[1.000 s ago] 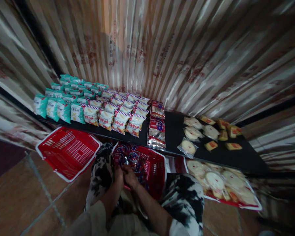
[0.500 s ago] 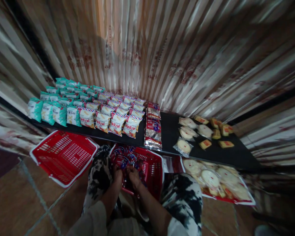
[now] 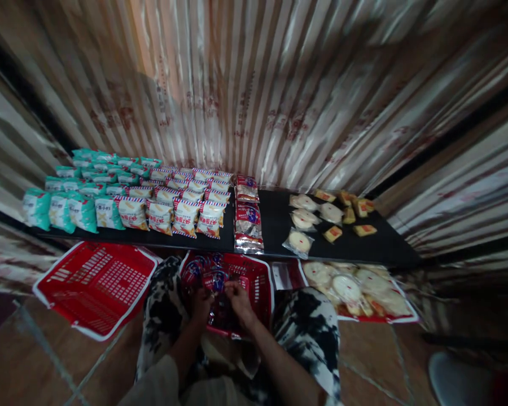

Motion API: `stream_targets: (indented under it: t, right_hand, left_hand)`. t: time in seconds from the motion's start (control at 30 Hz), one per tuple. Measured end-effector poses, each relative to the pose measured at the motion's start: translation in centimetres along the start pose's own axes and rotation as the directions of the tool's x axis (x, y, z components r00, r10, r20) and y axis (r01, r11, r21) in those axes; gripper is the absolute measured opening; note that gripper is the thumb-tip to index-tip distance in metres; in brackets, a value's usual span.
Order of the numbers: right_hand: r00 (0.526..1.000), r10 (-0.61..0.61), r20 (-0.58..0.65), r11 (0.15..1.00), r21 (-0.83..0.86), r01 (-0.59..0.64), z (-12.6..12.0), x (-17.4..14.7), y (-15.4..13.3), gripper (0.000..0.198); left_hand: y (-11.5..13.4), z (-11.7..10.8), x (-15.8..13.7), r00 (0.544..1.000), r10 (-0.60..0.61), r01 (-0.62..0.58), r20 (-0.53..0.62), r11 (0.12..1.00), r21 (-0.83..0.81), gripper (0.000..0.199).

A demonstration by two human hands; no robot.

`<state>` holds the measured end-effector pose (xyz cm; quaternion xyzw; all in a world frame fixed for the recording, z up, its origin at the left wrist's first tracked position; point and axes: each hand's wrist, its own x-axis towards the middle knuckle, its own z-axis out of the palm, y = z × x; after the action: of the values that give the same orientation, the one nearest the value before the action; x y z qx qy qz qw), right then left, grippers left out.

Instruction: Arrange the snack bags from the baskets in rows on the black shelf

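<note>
Between my knees stands a red plastic basket (image 3: pixel 260 293) holding several dark red and blue snack packets. Both hands reach down into it. My left hand (image 3: pixel 202 304) is closed at the near left edge of a red snack packet (image 3: pixel 215 279). At the near right edge of that packet, my right hand (image 3: pixel 239 300) is closed, with fingers pinched together. The fingertips are dim and partly covered. More packets lie beneath and around my hands in shadow. Just beyond the basket, similar red packets (image 3: pixel 248 219) lie in a column on the black shelf (image 3: pixel 275 225).
Teal snack bags (image 3: pixel 82 213) and white snack bags (image 3: pixel 185 217) stand in rows at the shelf's left. Round wrapped cakes (image 3: pixel 300 242) and yellow packets (image 3: pixel 364 230) lie at its right. A red basket (image 3: pixel 97 287) is on the left floor; another basket (image 3: pixel 376 320) holds round cakes.
The view has shifted, so the shelf sits further left. My hands stay in the basket, and the packet between them now shows more clearly. The right hand has risen slightly toward it.
</note>
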<state>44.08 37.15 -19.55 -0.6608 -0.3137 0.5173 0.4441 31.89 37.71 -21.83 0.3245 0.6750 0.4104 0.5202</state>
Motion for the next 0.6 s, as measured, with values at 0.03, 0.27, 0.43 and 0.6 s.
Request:
stream_targets:
  t: [0.03, 0.27, 0.43, 0.6]
  right_hand:
    - [0.999, -0.042, 0.003, 0.999, -0.005, 0.042, -0.5, -0.3, -0.5, 0.024]
    - [0.935, -0.355, 0.002, 0.933, -0.069, 0.354, -3.4, -2.9, -5.0, 0.022]
    - [0.912, -0.402, -0.081, 0.904, 0.125, 0.410, -4.7, -3.7, -8.9, 0.033]
    - [0.910, -0.410, -0.058, 0.893, 0.174, 0.414, -6.0, -3.2, -11.2, 0.046]
  left_hand:
    - [0.4, -0.1, -0.4, 1.000, 0.016, -0.015, 0.012, 1.000, -0.011, 0.023]
    - [4.2, -0.7, -2.8, 0.954, 0.121, -0.093, 0.274, 0.989, -0.112, 0.032]
    - [7.9, 0.0, -3.8, 0.922, 0.200, -0.140, 0.332, 0.971, -0.196, 0.035]
    - [12.0, 2.0, -4.9, 0.892, 0.240, -0.125, 0.383, 0.945, -0.302, 0.038]
